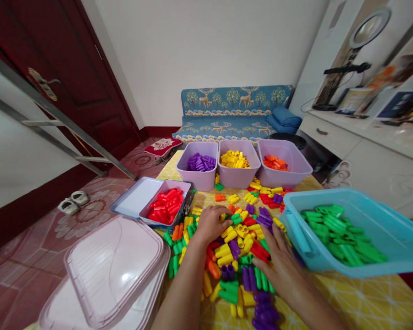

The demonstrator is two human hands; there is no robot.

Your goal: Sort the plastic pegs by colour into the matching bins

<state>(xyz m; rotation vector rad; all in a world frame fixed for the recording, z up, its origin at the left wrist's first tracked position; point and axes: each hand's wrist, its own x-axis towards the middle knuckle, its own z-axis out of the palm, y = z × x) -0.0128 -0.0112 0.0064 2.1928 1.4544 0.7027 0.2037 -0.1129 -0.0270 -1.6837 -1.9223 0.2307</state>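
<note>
1. Blue tub [399, 229]: smooth plastic, low sheen.
2. Green pieces [340, 229], inside the blue tub: smooth plastic, glossy.
3. Loose pieces [223, 251], left of the blue tub: smooth plastic, shiny.
4. Upper lid [117, 261], far left of the blue tub: glossy plastic (one glare spot noted).
5. Sofa cover [223, 123], beyond the blue tub: matt cloth.
6. Ladder [60, 114], well left of the blue tub: dull metal.

Loose pieces [223, 251] on table [382, 298], three bins [236, 178] behind, case [137, 196] left, tub [375, 217] right, sofa [234, 123] beyond

Soft indoor light, glare on pink lid [115, 266], blurred dresser clutter [395, 104], stretched edges
</note>
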